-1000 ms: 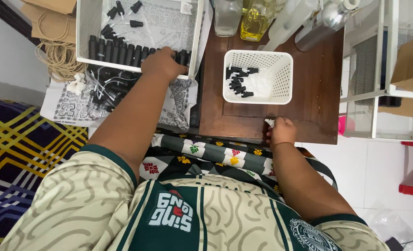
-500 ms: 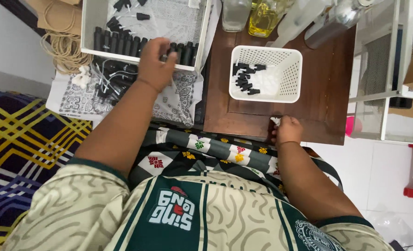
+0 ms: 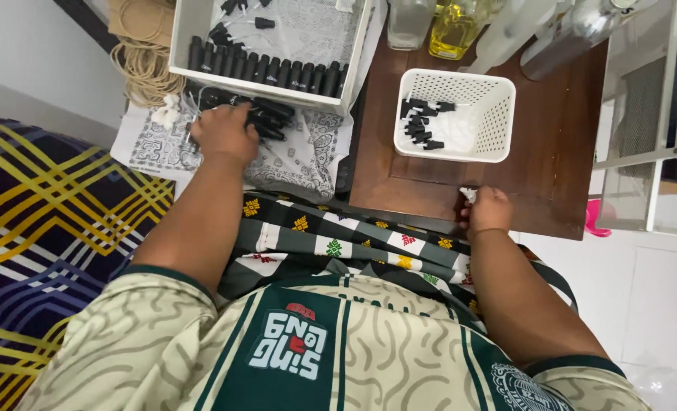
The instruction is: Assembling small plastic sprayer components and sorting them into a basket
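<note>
- Dark brown wooden counter (image 3: 567, 175) fills the upper right of our view, and to its left a white patterned cloth (image 3: 308, 156) lies spread on the floor beside a blue and yellow plaid mat (image 3: 41, 228).
- We see our left hand (image 3: 224, 133) resting palm down on a loose pile of small black dropper bottles (image 3: 266, 114) that lies on the cloth; its fingers curl over the bottles, but we cannot tell whether any single one is gripped.
- Just beyond that pile stands a shallow white rectangular tray (image 3: 182, 46), with a row of black bottles (image 3: 277, 72) upright along its near wall and a few black caps scattered further in.
- Our right hand (image 3: 489, 211) sits at the near edge of the counter, fingers closed around a small white crumpled wad (image 3: 468, 195) that peeks out at the fingertips.
- On the counter, a white perforated plastic basket (image 3: 498, 114) holds a small heap of black dropper caps (image 3: 422, 125) in its left part; it stands apart from our right hand.
- Behind the basket are a clear glass container of yellow liquid (image 3: 454, 27) and a clear jar (image 3: 410, 17).
- A coil of tan cord (image 3: 144, 65) lies left of the tray.
</note>
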